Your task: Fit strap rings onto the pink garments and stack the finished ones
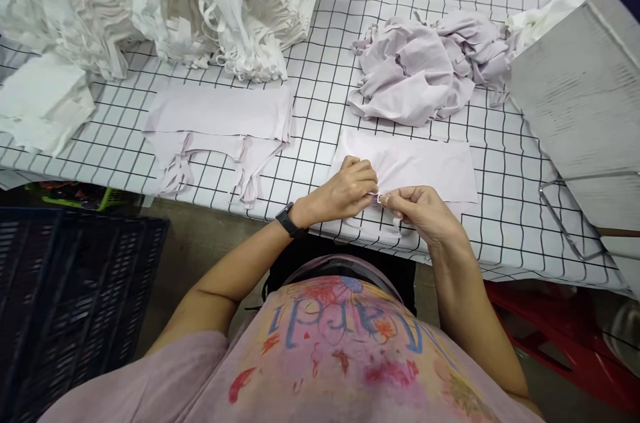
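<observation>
A pale lilac garment (430, 163) lies flat at the table's front edge, its cloth creased toward my hands. My left hand (354, 188), with a dark watch on its wrist, is closed on the garment's near edge. Close beside it my right hand (423, 210) pinches a thin strap of the garment between thumb and forefinger. A tiny white piece (379, 199), perhaps a strap slider, shows between the fingertips; its exact kind is too small to tell. Part of the strap is hidden by my fingers.
Lilac garments (220, 113) lie stacked on the left, straps toward me. A crumpled lilac heap (415, 70) sits behind my hands. White garments (270, 10) are piled at the back left. A grey panel (580, 96) with a wire stand (565, 230) rises on the right.
</observation>
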Demonstrator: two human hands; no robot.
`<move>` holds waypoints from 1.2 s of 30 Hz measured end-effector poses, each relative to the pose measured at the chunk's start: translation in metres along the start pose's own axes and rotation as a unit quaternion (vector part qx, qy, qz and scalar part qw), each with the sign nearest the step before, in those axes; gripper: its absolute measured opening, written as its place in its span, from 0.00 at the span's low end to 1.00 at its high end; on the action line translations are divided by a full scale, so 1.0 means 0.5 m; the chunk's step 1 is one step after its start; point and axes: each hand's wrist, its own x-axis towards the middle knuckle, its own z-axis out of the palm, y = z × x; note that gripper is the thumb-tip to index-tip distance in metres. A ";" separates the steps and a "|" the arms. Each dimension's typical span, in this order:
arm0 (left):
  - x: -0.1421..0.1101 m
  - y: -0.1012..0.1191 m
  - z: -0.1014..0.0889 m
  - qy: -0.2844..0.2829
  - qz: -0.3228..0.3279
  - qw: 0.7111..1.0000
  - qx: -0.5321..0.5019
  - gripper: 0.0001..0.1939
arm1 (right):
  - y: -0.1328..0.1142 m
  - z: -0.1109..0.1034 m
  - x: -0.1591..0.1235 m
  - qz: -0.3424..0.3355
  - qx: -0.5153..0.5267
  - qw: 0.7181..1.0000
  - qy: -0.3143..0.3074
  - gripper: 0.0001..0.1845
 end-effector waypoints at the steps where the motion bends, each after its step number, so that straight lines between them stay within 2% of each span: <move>1: 0.000 0.000 0.001 0.001 0.001 1.000 -0.003 0.09 | 0.001 -0.001 0.001 -0.001 -0.002 1.000 -0.003 0.26; 9: 0.005 0.001 -0.006 -0.012 -0.003 1.000 -0.013 0.10 | 0.003 -0.003 0.014 -0.010 -0.006 1.000 -0.016 0.26; 16: 0.006 0.000 -0.011 -0.032 -0.010 0.999 -0.026 0.11 | 0.007 -0.002 0.017 0.013 0.014 1.000 -0.013 0.25; 25: 0.003 -0.002 -0.013 -0.030 -0.008 0.996 -0.078 0.09 | -0.003 -0.015 0.025 0.024 -0.026 0.998 -0.049 0.27; 30: 0.000 -0.001 -0.011 -0.025 -0.005 0.997 -0.068 0.10 | -0.009 -0.014 0.029 0.039 -0.022 0.998 -0.053 0.24; 36: -0.002 0.004 -0.012 -0.018 0.013 0.999 -0.026 0.11 | -0.008 -0.013 0.025 0.044 -0.003 0.999 -0.027 0.22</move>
